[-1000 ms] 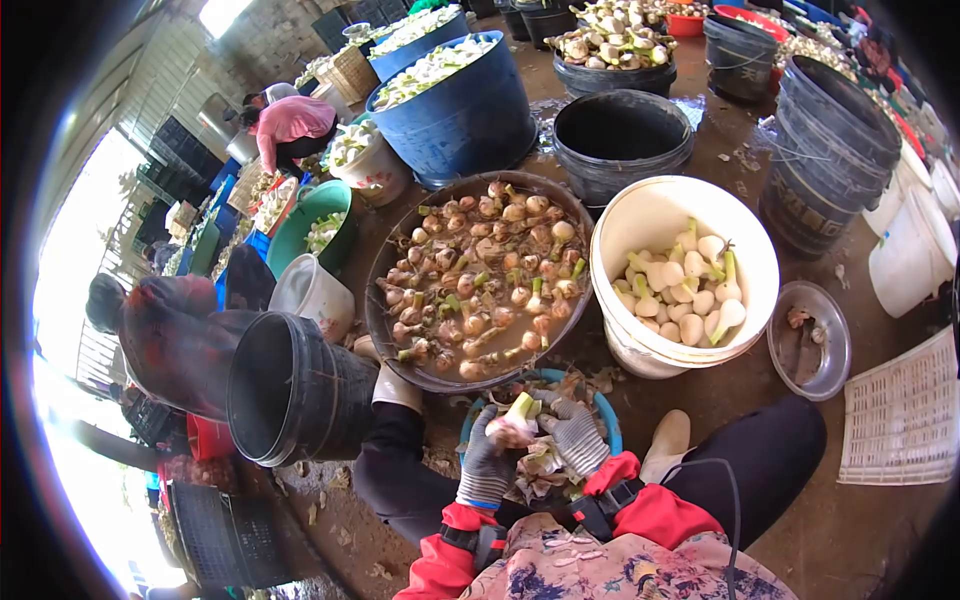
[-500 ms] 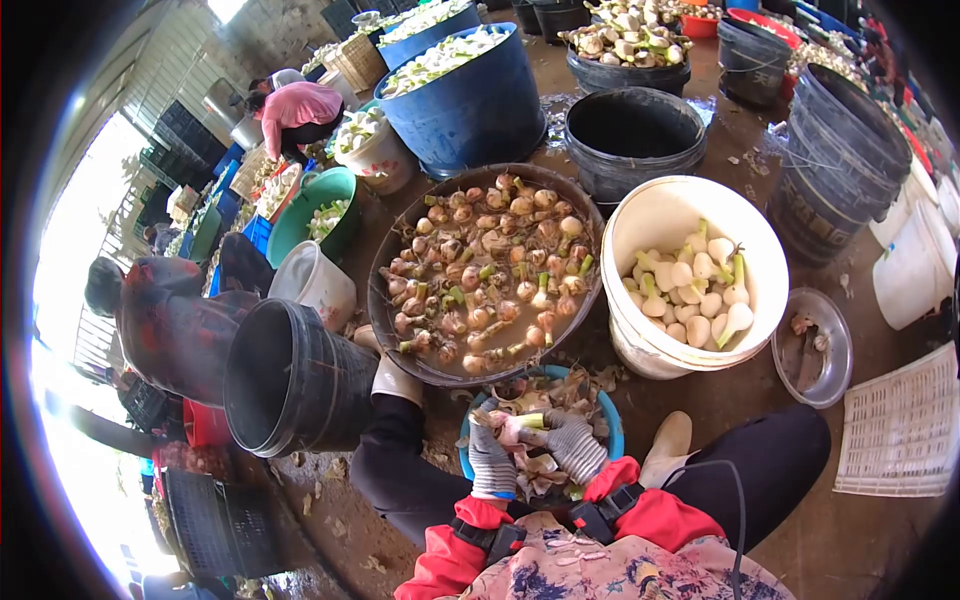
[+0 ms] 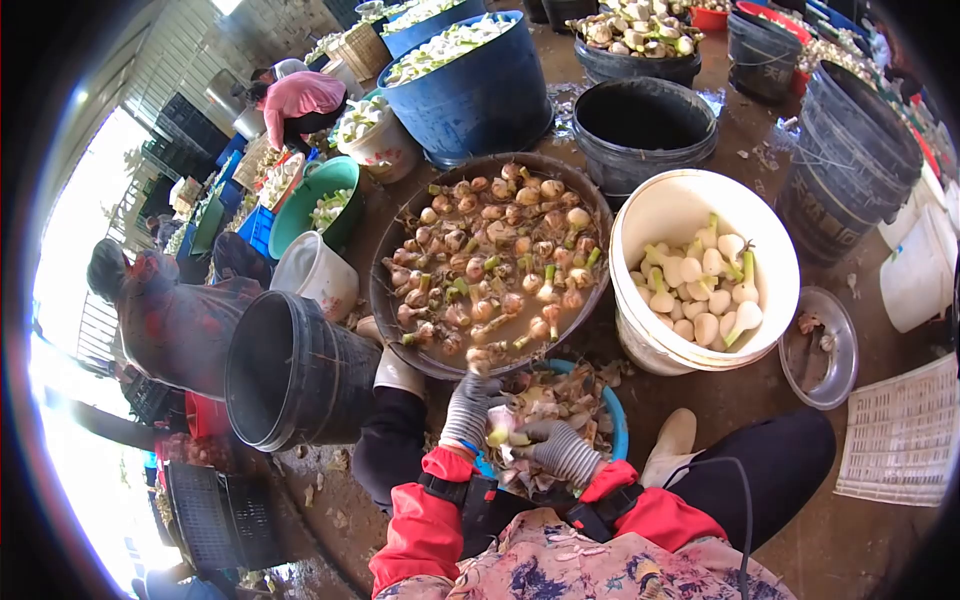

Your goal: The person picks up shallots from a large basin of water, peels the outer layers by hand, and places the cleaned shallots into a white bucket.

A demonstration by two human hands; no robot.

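Note:
My right hand (image 3: pixel 562 452), in a grey striped glove, is closed around the pale green stem of a garlic bulb (image 3: pixel 497 434) above a blue basin (image 3: pixel 619 425) of loose skins. My left hand (image 3: pixel 468 408), gloved alike, is stretched toward the near rim of a wide brown tub (image 3: pixel 378 290), fingers extended and thumb apart. Right at its fingertips is an unpeeled garlic bulb (image 3: pixel 486 355). More unpeeled bulbs (image 3: pixel 505 245) sit in the tub's muddy water. Papery garlic skins (image 3: pixel 560 400) fill the basin.
A white bucket (image 3: pixel 640 325) of peeled white bulbs stands right of the tub. Near it are a clear bowl (image 3: pixel 843 365) and a white plastic basket (image 3: pixel 900 430). A black bucket (image 3: pixel 268 370) lies tilted at left. Behind are a blue barrel (image 3: pixel 465 110) and a bent-over person (image 3: pixel 303 97).
My left hand has come off the garlic bulb and moved up and left to the tub's rim. My right hand keeps the bulb and has shifted slightly left.

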